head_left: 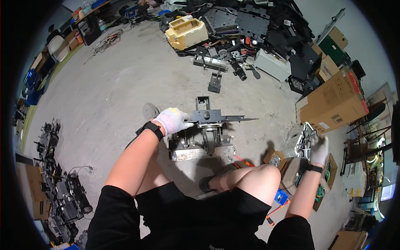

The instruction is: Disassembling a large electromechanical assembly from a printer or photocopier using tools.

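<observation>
My left hand (pixel 172 121), in a pale work glove, grips the left end of a black metal plate (pixel 214 115). The plate belongs to a metal wheel assembly standing on the floor between my feet. Beneath it sit a caster wheel (pixel 208 141) and a silver metal bar (pixel 183 155). Off to the right, my right hand (pixel 320 151), gloved too, is over an open cardboard box (pixel 293 175), beside a pale bag (pixel 294 139) with metal parts at its edge. That hand is blurred, and what its fingers do is hidden.
Red-and-black tools (pixel 246 161) lie by my right knee, near a small box of screws (pixel 275 159). A large carton (pixel 333 102) stands to the right. Ahead are a yellow plastic housing (pixel 187 35) and a scrap heap; black assemblies (pixel 68 196) line the left.
</observation>
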A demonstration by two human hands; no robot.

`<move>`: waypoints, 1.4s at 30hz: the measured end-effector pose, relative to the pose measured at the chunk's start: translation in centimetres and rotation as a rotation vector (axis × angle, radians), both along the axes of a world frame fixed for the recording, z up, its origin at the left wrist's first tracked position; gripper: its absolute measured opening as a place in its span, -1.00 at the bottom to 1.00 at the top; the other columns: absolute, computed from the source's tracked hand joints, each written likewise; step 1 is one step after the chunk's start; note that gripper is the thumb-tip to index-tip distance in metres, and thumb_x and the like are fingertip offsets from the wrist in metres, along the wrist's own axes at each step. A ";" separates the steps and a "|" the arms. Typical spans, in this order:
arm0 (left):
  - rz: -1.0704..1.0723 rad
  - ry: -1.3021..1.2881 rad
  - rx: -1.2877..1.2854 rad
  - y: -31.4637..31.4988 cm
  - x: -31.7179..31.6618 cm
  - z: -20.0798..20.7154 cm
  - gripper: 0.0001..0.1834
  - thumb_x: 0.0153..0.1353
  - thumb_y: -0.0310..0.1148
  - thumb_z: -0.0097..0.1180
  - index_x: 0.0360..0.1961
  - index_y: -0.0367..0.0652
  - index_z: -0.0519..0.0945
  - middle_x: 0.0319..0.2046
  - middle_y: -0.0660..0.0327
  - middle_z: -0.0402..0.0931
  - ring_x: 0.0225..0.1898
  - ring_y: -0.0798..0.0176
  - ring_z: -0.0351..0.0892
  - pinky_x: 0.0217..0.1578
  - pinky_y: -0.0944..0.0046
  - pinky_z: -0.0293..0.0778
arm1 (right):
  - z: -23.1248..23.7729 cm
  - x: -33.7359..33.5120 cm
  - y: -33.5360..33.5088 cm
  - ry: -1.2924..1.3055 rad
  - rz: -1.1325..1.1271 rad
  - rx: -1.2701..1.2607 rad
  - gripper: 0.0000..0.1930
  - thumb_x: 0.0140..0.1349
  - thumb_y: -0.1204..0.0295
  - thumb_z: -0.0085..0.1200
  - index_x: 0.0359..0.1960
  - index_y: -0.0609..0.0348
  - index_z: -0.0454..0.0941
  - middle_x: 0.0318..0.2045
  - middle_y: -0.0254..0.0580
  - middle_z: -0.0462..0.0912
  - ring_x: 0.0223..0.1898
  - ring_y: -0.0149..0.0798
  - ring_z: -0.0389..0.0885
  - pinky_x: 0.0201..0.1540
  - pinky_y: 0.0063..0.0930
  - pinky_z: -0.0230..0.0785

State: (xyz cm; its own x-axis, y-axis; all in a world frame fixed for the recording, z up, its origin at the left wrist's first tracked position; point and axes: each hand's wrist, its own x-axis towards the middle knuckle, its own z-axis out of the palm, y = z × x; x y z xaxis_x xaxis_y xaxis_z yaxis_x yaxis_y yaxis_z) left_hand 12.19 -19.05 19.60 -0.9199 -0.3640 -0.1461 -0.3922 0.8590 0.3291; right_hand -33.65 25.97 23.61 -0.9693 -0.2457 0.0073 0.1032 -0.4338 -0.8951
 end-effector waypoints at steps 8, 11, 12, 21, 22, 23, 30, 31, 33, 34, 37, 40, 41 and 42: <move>0.051 -0.033 0.017 0.1 0.0 1.1 -0.56 0.26 0.05 0.18 -0.08 -0.07 0.75 -0.23 -0.08 0.70 -0.15 -0.19 0.66 -0.06 -0.04 0.57 | 21.8 17.4 8.5 0.301 -0.133 0.076 -0.75 0.50 0.25 0.01 -0.34 0.06 0.54 -0.36 -0.29 0.59 -0.38 -0.41 0.43 -0.23 -0.54 0.27; 0.033 -0.027 -0.025 -0.2 0.6 0.7 -0.57 0.27 0.04 0.17 -0.08 -0.06 0.75 -0.22 -0.06 0.70 -0.14 -0.18 0.67 -0.06 -0.06 0.57 | 29.0 21.7 12.0 0.598 0.187 0.005 -0.74 0.56 0.29 -0.16 -0.26 0.18 0.44 -0.39 -0.28 0.39 -0.23 -0.29 0.50 0.13 -0.27 0.38; 0.012 -0.019 -0.027 -0.1 0.5 0.7 -0.57 0.27 0.04 0.17 -0.08 -0.06 0.75 -0.22 -0.06 0.70 -0.14 -0.18 0.67 -0.06 -0.06 0.57 | 30.5 24.1 12.6 0.597 -0.138 0.011 -0.72 0.57 0.29 -0.18 -0.22 0.23 0.45 -0.34 -0.22 0.46 -0.17 -0.22 0.54 0.27 -0.17 0.35; 0.116 0.219 0.044 0.8 0.7 -1.1 -0.63 0.23 -0.04 0.27 -0.12 -0.06 0.76 -0.24 -0.02 0.71 -0.15 -0.14 0.68 -0.09 -0.01 0.58 | 24.7 27.9 -3.5 0.393 0.078 0.033 -0.68 0.51 0.17 -0.04 -0.38 0.07 0.43 -0.47 -0.31 0.39 -0.49 -0.38 0.30 -0.41 -0.48 0.22; 0.107 0.256 0.056 0.9 0.5 -0.5 -0.65 0.23 -0.06 0.28 -0.12 -0.07 0.75 -0.24 -0.02 0.71 -0.15 -0.14 0.68 -0.10 0.00 0.58 | 24.5 26.4 -3.9 0.504 0.329 0.101 -0.62 0.50 0.17 -0.04 -0.49 0.04 0.30 -0.51 -0.31 0.31 -0.48 -0.35 0.32 -0.40 -0.44 0.23; 0.123 0.237 0.111 1.4 0.4 -0.2 -0.67 0.23 -0.10 0.28 -0.11 -0.08 0.75 -0.24 -0.03 0.70 -0.16 -0.13 0.68 -0.13 0.03 0.59 | 24.0 26.2 -3.9 0.497 0.327 0.130 -0.61 0.50 0.16 -0.04 -0.50 0.05 0.28 -0.51 -0.30 0.31 -0.48 -0.34 0.32 -0.39 -0.44 0.24; 0.084 0.140 0.007 1.2 1.0 0.5 -0.68 0.25 -0.07 0.20 -0.12 0.01 0.77 -0.19 0.10 0.72 -0.12 -0.03 0.68 -0.10 0.04 0.58 | 18.8 23.3 -2.6 0.659 0.265 0.834 -0.66 0.41 0.21 0.09 -0.37 0.28 0.57 -0.49 -0.26 0.59 -0.44 -0.40 0.54 -0.32 -0.43 0.47; 0.046 0.154 -0.022 1.1 0.9 0.2 -0.65 0.25 0.00 0.21 -0.13 0.02 0.77 -0.23 0.12 0.72 -0.14 -0.03 0.69 -0.13 0.03 0.58 | 17.2 22.5 -2.5 0.710 0.316 0.944 -0.64 0.40 0.21 0.11 -0.41 0.30 0.54 -0.52 -0.22 0.56 -0.48 -0.34 0.54 -0.34 -0.39 0.44; 0.050 0.167 -0.028 1.3 0.4 -0.3 -0.62 0.25 0.05 0.21 -0.14 0.03 0.77 -0.24 0.13 0.72 -0.16 -0.03 0.69 -0.15 0.03 0.58 | 13.9 19.8 -2.2 0.896 0.355 1.189 -0.60 0.36 0.21 0.16 -0.46 0.34 0.48 -0.56 -0.07 0.50 -0.52 -0.17 0.51 -0.38 -0.28 0.39; 0.074 0.183 -0.043 1.3 0.5 -0.4 -0.59 0.24 0.09 0.21 -0.15 0.03 0.78 -0.26 0.14 0.72 -0.18 -0.04 0.69 -0.17 0.03 0.58 | 12.0 17.9 -2.4 1.034 0.349 1.313 -0.58 0.34 0.20 0.18 -0.47 0.37 0.44 -0.56 0.03 0.47 -0.53 -0.05 0.49 -0.39 -0.21 0.35; 0.111 0.213 -0.063 1.3 0.0 -1.5 -0.59 0.20 0.11 0.25 -0.21 0.02 0.78 -0.30 0.14 0.72 -0.21 0.00 0.70 -0.22 0.05 0.58 | 6.2 11.9 0.1 0.871 0.233 1.410 -0.57 0.35 0.14 0.14 -0.44 0.34 0.50 -0.51 0.12 0.53 -0.45 0.08 0.52 -0.33 -0.12 0.36; 0.141 0.247 -0.024 1.1 0.1 -2.4 -0.68 0.20 0.01 0.30 -0.26 0.00 0.78 -0.32 0.15 0.72 -0.25 0.04 0.71 -0.25 0.10 0.58 | 2.4 9.4 4.3 0.587 0.220 1.447 -0.56 0.37 0.10 0.12 -0.37 0.34 0.58 -0.47 0.09 0.63 -0.41 0.02 0.59 -0.28 -0.17 0.42; 0.139 0.296 -0.011 1.0 0.4 -2.7 -0.71 0.20 -0.04 0.32 -0.27 -0.02 0.78 -0.33 0.15 0.72 -0.26 0.05 0.71 -0.26 0.12 0.58 | 1.3 9.5 5.6 0.585 0.236 1.424 -0.53 0.37 0.08 0.12 -0.39 0.36 0.57 -0.51 0.07 0.62 -0.46 -0.04 0.59 -0.29 -0.18 0.43; 0.136 0.351 0.005 1.1 0.4 -2.7 -0.74 0.19 -0.09 0.34 -0.28 -0.03 0.78 -0.33 0.16 0.72 -0.28 0.05 0.70 -0.27 0.13 0.58 | 0.7 9.7 6.8 0.571 0.231 1.422 -0.53 0.37 0.08 0.12 -0.39 0.36 0.57 -0.51 0.07 0.62 -0.46 -0.04 0.59 -0.29 -0.18 0.43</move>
State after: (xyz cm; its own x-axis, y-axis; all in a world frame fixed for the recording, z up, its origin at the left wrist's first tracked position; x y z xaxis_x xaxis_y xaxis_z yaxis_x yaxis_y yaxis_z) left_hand 12.63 -17.98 16.88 -0.8578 -0.4860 0.1674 -0.3649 0.8051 0.4677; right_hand -23.99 32.75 24.33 -0.8604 -0.5095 -0.0114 -0.4411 0.7557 -0.4842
